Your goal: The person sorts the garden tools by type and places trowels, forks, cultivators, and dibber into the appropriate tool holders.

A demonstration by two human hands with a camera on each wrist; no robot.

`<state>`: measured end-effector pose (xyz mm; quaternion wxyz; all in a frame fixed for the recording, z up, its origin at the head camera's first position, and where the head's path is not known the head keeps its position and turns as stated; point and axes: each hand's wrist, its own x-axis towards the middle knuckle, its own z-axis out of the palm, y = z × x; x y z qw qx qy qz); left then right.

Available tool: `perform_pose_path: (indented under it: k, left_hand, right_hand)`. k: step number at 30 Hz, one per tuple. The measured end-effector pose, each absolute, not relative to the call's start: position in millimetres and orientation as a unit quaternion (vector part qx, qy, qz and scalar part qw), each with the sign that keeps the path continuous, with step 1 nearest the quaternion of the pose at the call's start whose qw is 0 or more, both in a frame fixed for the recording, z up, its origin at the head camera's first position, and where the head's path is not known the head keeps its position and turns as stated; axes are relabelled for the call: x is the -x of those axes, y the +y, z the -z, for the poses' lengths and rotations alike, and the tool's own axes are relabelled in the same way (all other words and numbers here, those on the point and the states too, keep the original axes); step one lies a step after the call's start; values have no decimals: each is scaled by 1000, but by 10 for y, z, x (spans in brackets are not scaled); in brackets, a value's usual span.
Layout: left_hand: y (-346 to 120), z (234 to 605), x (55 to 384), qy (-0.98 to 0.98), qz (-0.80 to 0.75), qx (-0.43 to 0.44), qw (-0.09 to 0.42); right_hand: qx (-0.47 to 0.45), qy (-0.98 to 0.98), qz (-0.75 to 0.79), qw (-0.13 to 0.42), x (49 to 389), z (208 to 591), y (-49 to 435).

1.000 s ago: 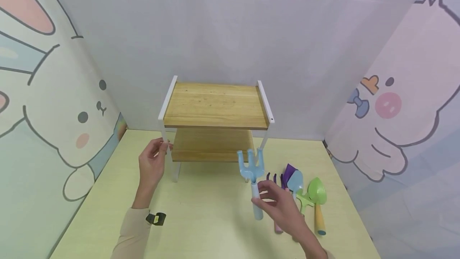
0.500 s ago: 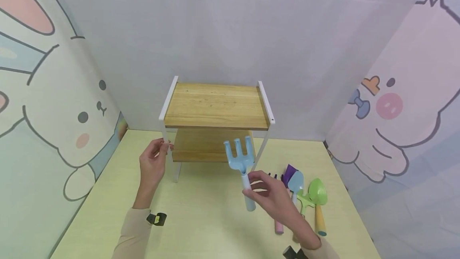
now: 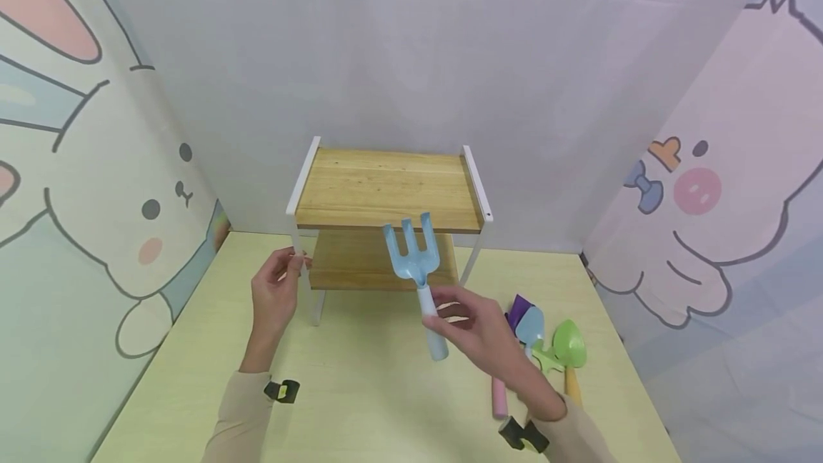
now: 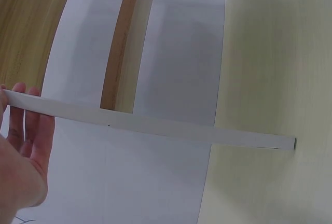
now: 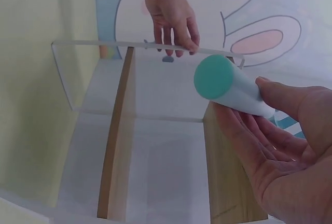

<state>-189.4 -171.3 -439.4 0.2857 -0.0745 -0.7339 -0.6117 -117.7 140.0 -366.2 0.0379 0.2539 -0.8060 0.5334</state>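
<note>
A two-tier shelf with wooden boards (image 3: 388, 188) and a white frame stands on the table. Around its left front leg (image 4: 171, 129), my left hand (image 3: 275, 291) has its fingers and thumb, gripping below the top board. My right hand (image 3: 474, 324) pinches the white handle of a light-blue hand fork (image 3: 414, 263) between thumb and fingers. The fork is raised in front of the shelf, its three prongs pointing up and overlapping the top board's front edge in the head view. The handle's turquoise end (image 5: 214, 77) faces the right wrist camera.
Right of the shelf lie several garden tools: a blue trowel (image 3: 530, 324), a green trowel (image 3: 569, 343), a green-headed tool (image 3: 546, 359), a purple piece (image 3: 518, 308) and a pink handle (image 3: 499, 399). My right forearm partly covers them. Curtains with cartoon animals surround the table.
My right hand has carried the hand fork left and upward, from beside the shelf's right leg to in front of its boards. The left hand has stayed at the leg.
</note>
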Motion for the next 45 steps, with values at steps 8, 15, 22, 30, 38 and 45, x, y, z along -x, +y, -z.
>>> perform_pose_path:
  k: [8, 15, 22, 30, 38, 45]
  left_hand:
    - [-1700, 4393, 1887, -739, 604, 70, 290]
    - [-1705, 4396, 1896, -725, 626, 66, 280]
    - [-1722, 4408, 1911, -717, 634, 69, 281]
    - [-1721, 4411, 1918, -707, 646, 75, 279]
    - [-1716, 4411, 1907, -724, 625, 69, 282]
    - [-1712, 4409, 1893, -740, 603, 66, 291]
  right_hand:
    - [-263, -799, -539, 32, 1392, 3662, 1382]
    - [-239, -793, -560, -7, 1497, 3375, 1257]
    - [-209, -788, -578, -49, 1660, 3247, 1180]
    - [-192, -771, -605, -51, 1855, 3116, 1111]
    - [-172, -768, -614, -53, 2005, 2957, 978]
    - [-174, -763, -619, -67, 2164, 2855, 843]
